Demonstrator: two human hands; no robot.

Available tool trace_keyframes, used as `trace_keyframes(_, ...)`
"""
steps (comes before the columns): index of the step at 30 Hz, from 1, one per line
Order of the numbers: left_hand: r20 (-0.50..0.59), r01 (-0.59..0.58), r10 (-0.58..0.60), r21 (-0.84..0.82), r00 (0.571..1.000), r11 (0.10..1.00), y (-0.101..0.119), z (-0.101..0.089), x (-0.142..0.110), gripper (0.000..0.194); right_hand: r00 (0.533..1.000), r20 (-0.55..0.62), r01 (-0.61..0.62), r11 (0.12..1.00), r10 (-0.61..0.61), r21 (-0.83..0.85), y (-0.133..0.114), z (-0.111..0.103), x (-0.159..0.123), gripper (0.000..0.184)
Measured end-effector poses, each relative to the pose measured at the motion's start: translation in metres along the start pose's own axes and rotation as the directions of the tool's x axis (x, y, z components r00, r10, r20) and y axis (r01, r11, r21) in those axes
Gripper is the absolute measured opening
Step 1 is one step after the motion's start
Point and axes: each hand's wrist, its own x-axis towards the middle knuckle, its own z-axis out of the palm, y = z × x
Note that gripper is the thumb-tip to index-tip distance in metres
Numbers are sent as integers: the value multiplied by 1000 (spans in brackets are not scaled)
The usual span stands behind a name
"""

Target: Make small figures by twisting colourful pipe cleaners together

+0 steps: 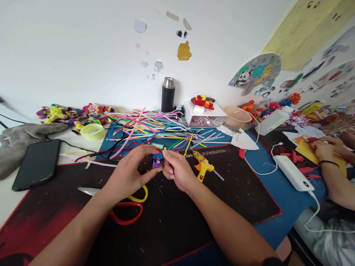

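Between my two hands is a small pipe-cleaner figure [158, 161], purple below with blue and a bit of red above. My left hand [130, 171] grips its left side, thumb below and fingers above. The thumb and curled fingers of my right hand [177, 170] pinch its right edge, hiding part of it. Scissors [129, 221] with red and yellow handles lie under my left forearm. Just right of my right hand rests a yellow glue gun [204, 167] with a glue stick poking out of its back.
Many coloured pipe cleaners [144, 123] are heaped behind my hands. A black phone [37, 164] lies at left, near green tape [93, 131]. At the back stand a black thermos [168, 95] and a white box [205, 116]. A white power bank [294, 173] with cables separates me from a co-worker's hands [327, 149].
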Motion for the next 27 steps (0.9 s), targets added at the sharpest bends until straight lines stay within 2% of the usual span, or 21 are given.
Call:
trace_keyframes(4, -16, 8, -8, 13, 1000, 1000, -1, 0, -1, 33, 999, 9, -34, 999, 34, -13, -3, 2, -2, 46)
trace_keyframes(9, -23, 1, 0, 20, 1000, 1000, -1, -1, -1, 34, 1000, 7, -30, 1000, 30, 0, -3, 3, -2, 46)
trace_keyframes(14, -3, 80, -80, 15, 997, 997, -3, 0, -2, 41, 1000, -3, -21, 1000, 21, -5, -1, 2, -1, 44)
trace_keyframes(20, 4, 131, -131, -8, 991, 991, -4, 1, -2, 38, 1000, 3, -11, 1000, 11, -23, 2, -1, 1, 43)
trace_keyframes(27, 41, 196, -193, -114, 980, 974, -3, 3, -2, 39, 1000, 6, 3, 999, -3, -43, 2, -1, 0, 43)
